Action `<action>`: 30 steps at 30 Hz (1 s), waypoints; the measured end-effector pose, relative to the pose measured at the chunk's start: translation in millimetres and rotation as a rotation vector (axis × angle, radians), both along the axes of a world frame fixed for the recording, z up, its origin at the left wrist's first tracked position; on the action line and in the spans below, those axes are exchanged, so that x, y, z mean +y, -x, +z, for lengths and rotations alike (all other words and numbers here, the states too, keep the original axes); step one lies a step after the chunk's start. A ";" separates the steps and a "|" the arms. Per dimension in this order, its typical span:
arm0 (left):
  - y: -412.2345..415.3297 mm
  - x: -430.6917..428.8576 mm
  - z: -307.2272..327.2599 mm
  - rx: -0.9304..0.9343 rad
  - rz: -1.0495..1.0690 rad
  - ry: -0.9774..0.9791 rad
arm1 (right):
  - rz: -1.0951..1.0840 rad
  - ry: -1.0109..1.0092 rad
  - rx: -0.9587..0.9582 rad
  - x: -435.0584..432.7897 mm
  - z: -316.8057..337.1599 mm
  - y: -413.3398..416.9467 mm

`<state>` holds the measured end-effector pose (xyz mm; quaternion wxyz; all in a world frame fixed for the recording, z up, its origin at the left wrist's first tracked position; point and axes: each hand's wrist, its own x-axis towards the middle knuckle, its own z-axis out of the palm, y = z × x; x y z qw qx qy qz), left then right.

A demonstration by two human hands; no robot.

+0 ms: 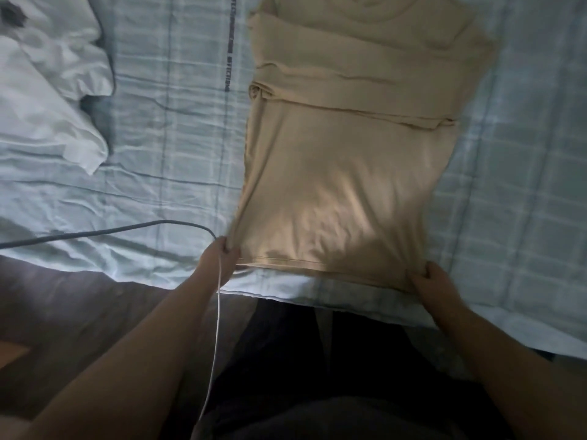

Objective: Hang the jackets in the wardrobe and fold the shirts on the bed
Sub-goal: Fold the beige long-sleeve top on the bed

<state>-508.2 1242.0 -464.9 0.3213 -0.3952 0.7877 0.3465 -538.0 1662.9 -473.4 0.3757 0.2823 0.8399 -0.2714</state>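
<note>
A beige shirt (pixel 349 160) lies lengthwise on the bed (pixel 165 128), collar at the far end, both sleeves folded across its body. The hem is at the near edge of the bed. My left hand (pixel 222 254) pinches the hem's left corner. My right hand (pixel 432 279) grips the hem's right corner. The lower part of the shirt is slightly raised and pulled taut between my hands.
A white crumpled garment (pixel 50 90) lies at the far left of the bed. A grey cable (pixel 104 231) runs across the pale blue checked sheet toward my left hand, and a thin white cord (pixel 216 328) hangs down past my left forearm. Dark floor (pixel 79 312) lies below the bed edge.
</note>
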 end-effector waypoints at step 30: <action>104.9 -25.7 97.5 0.185 0.606 -0.655 | -0.818 0.486 0.170 28.2 122.4 108.2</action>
